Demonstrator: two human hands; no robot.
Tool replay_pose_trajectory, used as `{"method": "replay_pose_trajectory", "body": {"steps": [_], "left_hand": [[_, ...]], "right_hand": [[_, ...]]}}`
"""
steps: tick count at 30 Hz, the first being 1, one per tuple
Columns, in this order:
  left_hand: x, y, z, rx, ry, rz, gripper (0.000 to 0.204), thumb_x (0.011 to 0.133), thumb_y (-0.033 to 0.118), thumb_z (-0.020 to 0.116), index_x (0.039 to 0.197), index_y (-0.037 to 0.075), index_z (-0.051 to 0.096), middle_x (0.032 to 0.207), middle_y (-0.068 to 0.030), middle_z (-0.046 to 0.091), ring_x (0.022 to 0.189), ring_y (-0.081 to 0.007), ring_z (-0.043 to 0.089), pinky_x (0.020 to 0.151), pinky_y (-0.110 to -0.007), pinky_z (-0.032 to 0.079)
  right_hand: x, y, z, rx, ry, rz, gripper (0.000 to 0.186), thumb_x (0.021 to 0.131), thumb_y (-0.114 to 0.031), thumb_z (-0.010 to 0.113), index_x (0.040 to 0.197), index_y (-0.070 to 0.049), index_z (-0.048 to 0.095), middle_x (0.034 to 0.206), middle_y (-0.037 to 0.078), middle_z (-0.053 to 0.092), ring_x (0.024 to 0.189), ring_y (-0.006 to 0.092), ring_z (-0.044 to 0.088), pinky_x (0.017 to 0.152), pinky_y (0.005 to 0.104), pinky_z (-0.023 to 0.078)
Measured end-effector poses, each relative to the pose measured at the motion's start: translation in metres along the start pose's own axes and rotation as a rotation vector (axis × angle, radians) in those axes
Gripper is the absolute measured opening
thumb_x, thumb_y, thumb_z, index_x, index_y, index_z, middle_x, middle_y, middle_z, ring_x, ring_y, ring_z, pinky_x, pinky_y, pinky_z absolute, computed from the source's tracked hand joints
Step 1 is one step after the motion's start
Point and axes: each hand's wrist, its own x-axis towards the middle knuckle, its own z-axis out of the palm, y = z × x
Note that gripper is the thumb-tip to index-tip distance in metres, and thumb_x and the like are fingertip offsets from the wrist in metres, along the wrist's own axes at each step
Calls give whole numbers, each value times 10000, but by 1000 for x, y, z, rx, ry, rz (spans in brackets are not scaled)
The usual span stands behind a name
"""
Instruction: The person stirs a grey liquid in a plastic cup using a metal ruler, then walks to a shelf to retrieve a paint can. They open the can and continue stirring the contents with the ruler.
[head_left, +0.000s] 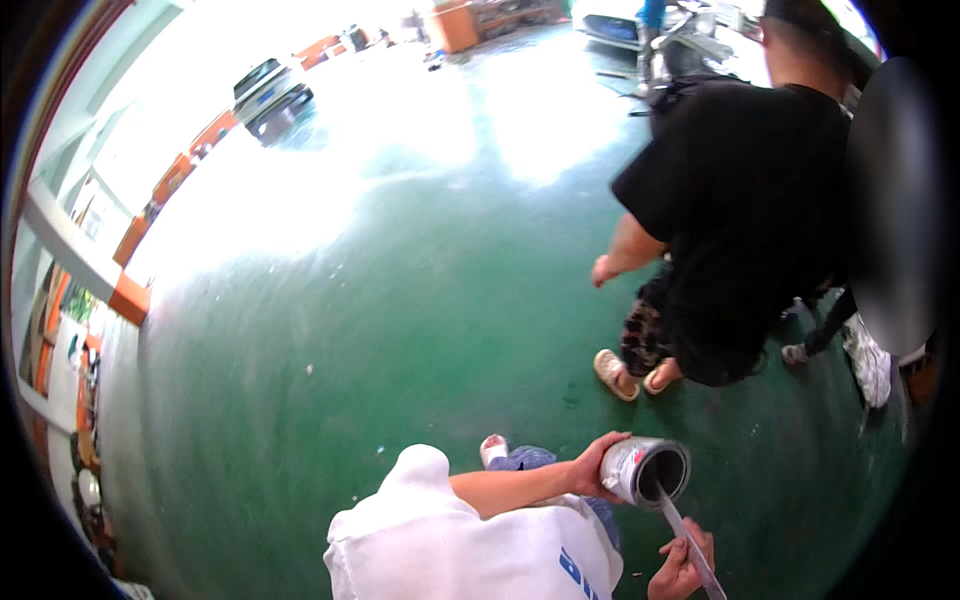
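Observation:
My left hand (597, 468) is closed around the side of a round metal can (625, 470) with a pale label, tilted so that its open mouth faces right. The can's inside is dark, and its contents cannot be made out. In my right hand (685, 565) is a long, flat, grey stick (690, 545), gripped between thumb and fingers. The stick's far end reaches into the can's mouth, while its other end runs past the hand toward the lower edge.
A person in black (750, 220) stands close ahead on the right, wearing light sandals (615, 375). The green floor (400, 330) is glossy. Farther off stand a car (270, 90), an orange cabinet (453, 27) and, at the left, a white pillar with an orange base (130, 298).

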Motion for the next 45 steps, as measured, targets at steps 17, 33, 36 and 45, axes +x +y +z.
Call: {"method": "replay_pose_trajectory", "body": {"steps": [17, 33, 36, 45], "left_hand": [[398, -291, 193, 390, -131, -718, 649, 941, 626, 410, 1426, 227, 575, 1436, -87, 596, 1249, -371, 609, 816, -630, 580], [696, -870, 427, 832, -125, -1354, 722, 936, 687, 443, 1435, 177, 554, 1414, -165, 593, 1192, -419, 645, 783, -637, 626], [724, -983, 438, 756, -92, -1429, 715, 943, 679, 439, 1451, 185, 534, 1413, -187, 588, 1185, -442, 643, 763, -631, 633], [791, -1282, 490, 704, -149, -1468, 633, 971, 618, 411, 1430, 213, 572, 1422, -108, 613, 1280, -400, 598, 897, -698, 544]], "right_hand": [[-122, 211, -303, 797, 1132, 561, 235, 1034, -112, 599, 1115, 99, 665, 856, 185, 720, 690, 212, 696, 603, 317, 594], [-334, 360, -690, 33, 2027, 586, 288, 1043, -115, 576, 1236, 78, 669, 715, 104, 671, 549, 123, 573, 514, 278, 499], [-404, 381, -772, -40, 1975, 594, 252, 1033, -60, 572, 1221, 58, 692, 726, 104, 674, 567, 123, 580, 527, 269, 492], [-588, 418, -1045, -289, 1629, 772, 248, 1003, 21, 559, 1191, 44, 719, 741, 90, 687, 579, 121, 583, 515, 257, 470]]}}
